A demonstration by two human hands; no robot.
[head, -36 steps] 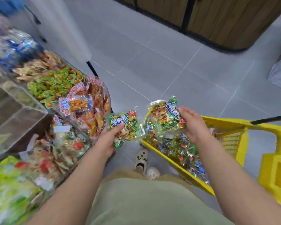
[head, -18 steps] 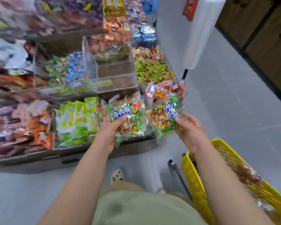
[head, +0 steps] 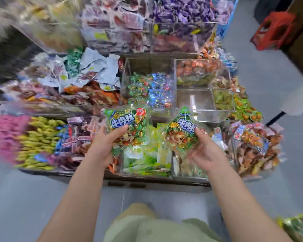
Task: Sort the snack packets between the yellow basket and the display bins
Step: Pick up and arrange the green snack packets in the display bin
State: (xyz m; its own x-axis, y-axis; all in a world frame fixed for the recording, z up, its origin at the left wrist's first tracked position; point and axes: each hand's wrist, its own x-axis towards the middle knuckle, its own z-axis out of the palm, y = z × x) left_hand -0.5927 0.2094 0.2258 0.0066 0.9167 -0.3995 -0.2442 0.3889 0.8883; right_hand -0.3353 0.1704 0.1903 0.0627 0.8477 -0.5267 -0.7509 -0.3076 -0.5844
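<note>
Two green packets with blue lettering are held side by side, apart, above the front row of bins [head: 196, 103]. Far left: pink sweets [head: 5, 135], then yellow sweets [head: 40, 142], both blurred. The left hand [head: 101, 147] grips the left packet [head: 128, 124] from below, thumb across its front. Between and beneath the packets lie pale green bags [head: 145, 159]. The right hand [head: 205, 152] grips the tilted right packet [head: 180, 131], thumb on its face, fingers curled under. Far right: heaped orange packets [head: 257, 145]; a red stool [head: 273, 30] stands on the floor.
</note>
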